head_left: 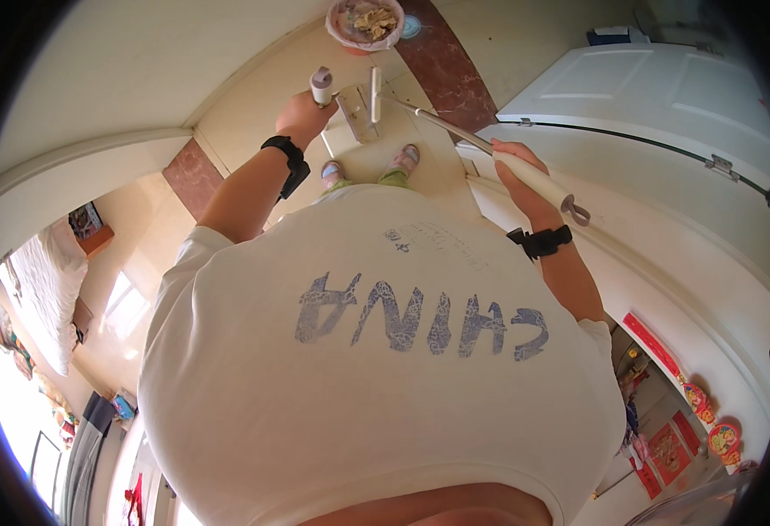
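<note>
My left hand (301, 119) is closed round the upright pale handle (322, 86) of a dustpan, its grey loop on top. Beyond that hand, a light-coloured dustpan (357, 121) rests on the floor in front of my feet; small dark bits seem to lie in it. My right hand (522, 195) grips the thick white grip of a long-handled broom (455, 130). Its pole slopes away to the left, ending in a narrow white head (376, 95) beside the dustpan. The head's underside is hidden.
Farther ahead stands a lined waste bin (365, 24) with crumpled brown matter inside. A dark red marble strip (446, 57) crosses the tiled floor. On the right is a white panelled door (639, 96); a pale wall (139, 96) runs along the left.
</note>
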The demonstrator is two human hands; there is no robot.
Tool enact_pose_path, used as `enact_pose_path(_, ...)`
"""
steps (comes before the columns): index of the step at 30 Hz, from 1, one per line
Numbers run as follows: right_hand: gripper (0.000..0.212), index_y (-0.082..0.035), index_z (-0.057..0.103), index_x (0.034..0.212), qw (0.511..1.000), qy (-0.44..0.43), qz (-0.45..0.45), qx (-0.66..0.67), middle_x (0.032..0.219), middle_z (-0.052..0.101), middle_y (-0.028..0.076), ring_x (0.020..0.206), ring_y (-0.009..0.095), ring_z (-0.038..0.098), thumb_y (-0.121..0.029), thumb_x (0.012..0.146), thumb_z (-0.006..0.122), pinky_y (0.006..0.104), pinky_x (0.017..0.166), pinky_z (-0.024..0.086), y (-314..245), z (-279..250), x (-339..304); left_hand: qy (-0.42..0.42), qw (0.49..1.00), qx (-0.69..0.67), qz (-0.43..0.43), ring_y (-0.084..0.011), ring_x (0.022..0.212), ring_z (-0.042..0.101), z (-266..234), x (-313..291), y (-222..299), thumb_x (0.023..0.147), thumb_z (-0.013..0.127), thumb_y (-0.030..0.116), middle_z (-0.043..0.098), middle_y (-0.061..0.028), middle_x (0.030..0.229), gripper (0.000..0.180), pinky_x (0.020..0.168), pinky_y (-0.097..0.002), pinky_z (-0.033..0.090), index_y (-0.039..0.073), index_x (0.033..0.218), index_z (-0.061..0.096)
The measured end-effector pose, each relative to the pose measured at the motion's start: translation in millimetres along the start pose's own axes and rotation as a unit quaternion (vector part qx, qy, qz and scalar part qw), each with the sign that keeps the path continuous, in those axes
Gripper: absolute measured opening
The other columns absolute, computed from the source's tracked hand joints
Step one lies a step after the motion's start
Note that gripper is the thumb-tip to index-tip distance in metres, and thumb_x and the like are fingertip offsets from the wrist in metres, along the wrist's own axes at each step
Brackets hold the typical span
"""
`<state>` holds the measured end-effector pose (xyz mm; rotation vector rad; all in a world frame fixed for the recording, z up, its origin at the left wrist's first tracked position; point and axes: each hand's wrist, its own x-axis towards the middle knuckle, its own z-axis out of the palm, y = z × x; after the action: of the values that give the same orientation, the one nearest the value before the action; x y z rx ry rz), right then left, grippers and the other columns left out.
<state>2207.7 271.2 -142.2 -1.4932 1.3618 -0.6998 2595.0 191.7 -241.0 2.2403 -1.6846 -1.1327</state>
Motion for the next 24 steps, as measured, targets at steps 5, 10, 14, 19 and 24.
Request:
enact_pose_path(5, 0.020, -0.002, 0.064, 0.107, 0.997, -0.007, -0.064, -0.044, 0.113, 0.066, 0.011, 0.100, 0.015, 0.062, 0.000, 0.087, 0.064, 0.0263, 0.086, 0.048, 23.0, 23.9, 3.0, -0.013, 0.999, 0.029, 0.000, -0.0366, 0.100, 0.067, -16.3, 1.5, -27.8, 0.085, 0.064, 0.046, 0.070, -0.0179, 0.105, 0.045, 0.082, -0.0449, 0.054, 0.010, 0.111, 0.068)
enact_pose_path(10, 0.021, -0.006, 0.063, 0.107, 0.998, -0.030, -0.048, -0.023, 0.118, 0.065, 0.016, 0.106, 0.020, 0.062, -0.003, 0.086, 0.066, 0.0285, 0.092, 0.046, 57.7, 64.4, 34.0, 0.030, 0.999, 0.037, -0.018, -0.0350, 0.090, 0.068, -25.7, -4.1, -40.5, 0.081, 0.066, 0.043, 0.072, -0.0148, 0.097, 0.038, 0.075, -0.0451, 0.054, 0.010, 0.099, 0.071)
enact_pose_path(14, 0.020, -0.007, 0.063, 0.105, 0.995, -0.053, -0.086, -0.020, 0.121, 0.065, 0.017, 0.107, 0.021, 0.062, -0.003, 0.086, 0.065, 0.0296, 0.094, 0.047, 46.0, 103.8, 26.3, 0.005, 0.997, 0.063, -0.033, -0.0351, 0.097, 0.067, -30.4, -4.9, -37.6, 0.082, 0.066, 0.047, 0.071, -0.0148, 0.103, 0.044, 0.080, -0.0449, 0.054, 0.011, 0.107, 0.069)
enact_pose_path(19, 0.023, -0.006, 0.063, 0.107, 0.988, -0.118, -0.088, 0.042, 0.125, 0.063, 0.016, 0.111, 0.021, 0.061, 0.001, 0.085, 0.064, 0.0300, 0.093, 0.048, 10.0, 98.6, 22.7, 0.016, 0.999, 0.024, -0.036, -0.0351, 0.099, 0.067, -30.3, -2.3, -47.2, 0.082, 0.066, 0.047, 0.071, -0.0151, 0.104, 0.044, 0.082, -0.0444, 0.054, 0.011, 0.107, 0.070)
enact_pose_path(24, 0.025, -0.005, 0.063, 0.107, 0.988, -0.111, -0.103, -0.003, 0.128, 0.062, 0.017, 0.112, 0.021, 0.060, 0.005, 0.084, 0.063, 0.0306, 0.091, 0.049, -14.8, 66.2, 9.2, 0.054, 0.998, 0.003, 0.027, -0.0352, 0.095, 0.068, -32.1, -7.4, -90.5, 0.081, 0.067, 0.043, 0.072, -0.0146, 0.100, 0.039, 0.079, -0.0442, 0.054, 0.011, 0.103, 0.071)
